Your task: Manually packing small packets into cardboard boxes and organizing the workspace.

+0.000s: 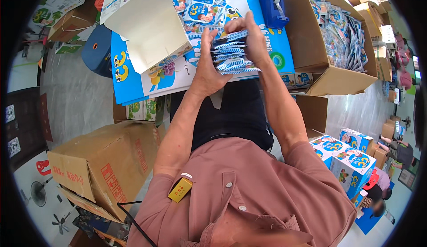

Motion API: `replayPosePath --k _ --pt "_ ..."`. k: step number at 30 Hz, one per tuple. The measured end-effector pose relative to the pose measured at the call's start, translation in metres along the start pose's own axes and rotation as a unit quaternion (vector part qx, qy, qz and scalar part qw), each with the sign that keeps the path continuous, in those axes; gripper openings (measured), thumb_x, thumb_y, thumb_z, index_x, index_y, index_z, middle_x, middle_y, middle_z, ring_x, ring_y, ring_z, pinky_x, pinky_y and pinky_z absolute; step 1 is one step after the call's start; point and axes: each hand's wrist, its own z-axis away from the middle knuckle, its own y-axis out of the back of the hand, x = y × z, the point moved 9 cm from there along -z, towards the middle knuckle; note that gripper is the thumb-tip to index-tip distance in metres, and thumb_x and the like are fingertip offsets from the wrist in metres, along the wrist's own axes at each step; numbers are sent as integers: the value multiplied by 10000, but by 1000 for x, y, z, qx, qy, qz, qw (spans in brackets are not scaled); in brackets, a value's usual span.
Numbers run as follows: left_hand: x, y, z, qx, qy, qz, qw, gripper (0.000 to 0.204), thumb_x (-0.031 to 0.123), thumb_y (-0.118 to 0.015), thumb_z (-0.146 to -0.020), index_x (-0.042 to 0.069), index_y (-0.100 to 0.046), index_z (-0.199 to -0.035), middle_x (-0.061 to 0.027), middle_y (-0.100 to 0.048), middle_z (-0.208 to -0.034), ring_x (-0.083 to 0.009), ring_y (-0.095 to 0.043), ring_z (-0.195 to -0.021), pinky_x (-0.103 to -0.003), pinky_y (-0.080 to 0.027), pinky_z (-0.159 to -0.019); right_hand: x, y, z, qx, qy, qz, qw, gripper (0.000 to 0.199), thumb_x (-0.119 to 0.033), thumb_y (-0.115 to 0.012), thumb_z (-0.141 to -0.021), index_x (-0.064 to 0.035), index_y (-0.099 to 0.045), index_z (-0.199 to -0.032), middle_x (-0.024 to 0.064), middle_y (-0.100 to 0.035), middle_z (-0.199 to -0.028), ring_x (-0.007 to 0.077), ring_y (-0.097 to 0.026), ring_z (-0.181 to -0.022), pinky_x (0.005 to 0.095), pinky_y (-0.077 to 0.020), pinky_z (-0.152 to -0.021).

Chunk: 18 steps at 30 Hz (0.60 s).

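A stack of small blue-and-white snack sachets (231, 54) is held between my two hands, its striped sealed edges facing me. My left hand (209, 69) presses against the left side, and my right hand (255, 42) closes round the right side with its fingers bent over the far end. Just beyond lies a loose pile of sachets (202, 13) on the blue-and-white printed board (126, 75). To the left of the hands stands a white carton (153, 29) with its flap raised.
A blue tape dispenser (273, 9) sits at the board's far right, and a green tape roll (277, 60) nearer. At right, a large cardboard box (307, 33) holds many sachets. A closed brown box (102, 158) stands lower left; printed cartons (347, 158) are stacked lower right.
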Motion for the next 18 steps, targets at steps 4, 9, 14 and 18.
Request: replayPosePath --k 4,9,14,18 --pt "-3 -3 -3 -5 21 -16 1000 1238 40 -901 -686 57 -74 -1606 -230 -341 -1511 -342 -413 -1422 -446 -390 -1172 9 -34 11 -76 -78 -37 993 736 -619 -264 -1095 2 -659 -1117 74 -696 -1014 167 -676 -921 299 -526 -946" --pt "-10 -2 -1 18 66 8 998 1068 40 -892 -701 27 -194 -1508 -197 -486 -1340 -294 -552 -1263 -413 -475 -1069 4 -13 7 -25 -54 18 998 810 -693 -187 -1065 -26 -560 -1333 134 -652 -1258 234 -633 -1160 369 -527 -1006" --pt "-14 0 -7 24 64 8 998 990 13 -855 -731 -15 -202 -1474 -212 -515 -1313 -281 -613 -1195 -402 -512 -1013 -14 -6 50 -71 -63 -67 993 921 -767 -176 -1021 -74 -345 -1604 180 -530 -1472 295 -579 -1279 397 -471 -1086" --pt "-24 -2 -15 56 72 106 990 1018 21 -866 -717 -27 -201 -1486 -224 -495 -1339 -296 -596 -1227 -408 -503 -1029 4 -15 30 -42 -38 -71 996 985 -800 -221 -996 -40 -302 -1618 175 -485 -1532 285 -572 -1307 396 -451 -1115"
